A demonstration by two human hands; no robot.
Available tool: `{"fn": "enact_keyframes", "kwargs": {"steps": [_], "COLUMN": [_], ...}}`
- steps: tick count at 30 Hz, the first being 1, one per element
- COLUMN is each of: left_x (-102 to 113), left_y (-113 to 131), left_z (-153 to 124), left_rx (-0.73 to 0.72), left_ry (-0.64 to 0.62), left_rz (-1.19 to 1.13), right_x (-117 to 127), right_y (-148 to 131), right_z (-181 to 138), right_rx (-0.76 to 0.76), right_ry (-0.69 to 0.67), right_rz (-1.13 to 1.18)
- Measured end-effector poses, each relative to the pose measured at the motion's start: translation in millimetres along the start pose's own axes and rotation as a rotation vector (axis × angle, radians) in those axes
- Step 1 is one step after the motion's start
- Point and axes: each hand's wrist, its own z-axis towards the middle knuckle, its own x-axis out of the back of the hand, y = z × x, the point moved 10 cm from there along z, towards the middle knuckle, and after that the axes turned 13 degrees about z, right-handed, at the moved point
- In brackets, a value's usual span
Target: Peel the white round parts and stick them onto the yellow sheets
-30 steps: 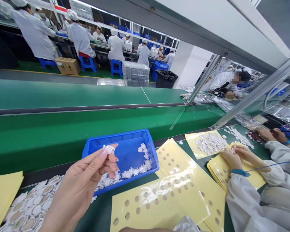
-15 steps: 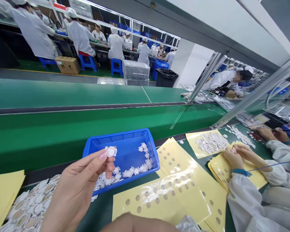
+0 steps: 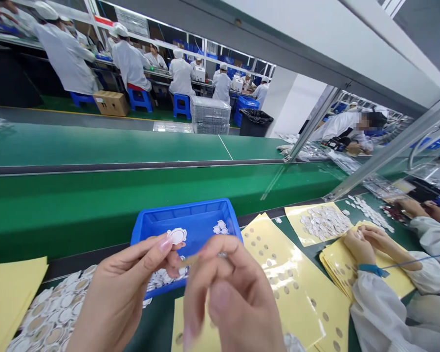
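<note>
My left hand (image 3: 132, 274) is closed, pinching a flat white ring-shaped piece (image 3: 177, 236) with small tabs between thumb and forefinger. Close beside it my right hand (image 3: 234, 288), partly blurred, has its fingers curled round. At its fingertips shows a small thin tan piece (image 3: 189, 261), seen edge-on; its exact kind is unclear. Behind both hands stands a blue bin (image 3: 185, 209) with many more white pieces inside. Yellow sheets (image 3: 297, 293) dotted with grey-brown discs lie under and to the right of my right hand.
White pieces (image 3: 58, 313) are heaped at the left, beside blank yellow sheets (image 3: 14, 288). At the right, a co-worker's hands (image 3: 366, 242) work over a stack of yellow sheets, near another pile of white pieces (image 3: 326, 221). A metal post (image 3: 381, 156) slants up at the right.
My right hand has risen from the bottom edge, over the yellow sheet, to beside my left hand, bringing a small tan piece. My left hand still holds the white ring-shaped piece.
</note>
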Motion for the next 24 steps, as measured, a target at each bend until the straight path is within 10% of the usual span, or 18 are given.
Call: {"fn": "enact_keyframes", "kwargs": {"steps": [24], "left_x": [-14], "left_y": [26], "left_z": [-20], "left_rx": [-0.19], "left_ry": [-0.104], "left_rz": [0.017], "right_x": [2], "right_y": [37], "right_z": [24], "right_rx": [-0.128], "right_ry": [0.064], "right_rz": [0.033]}}
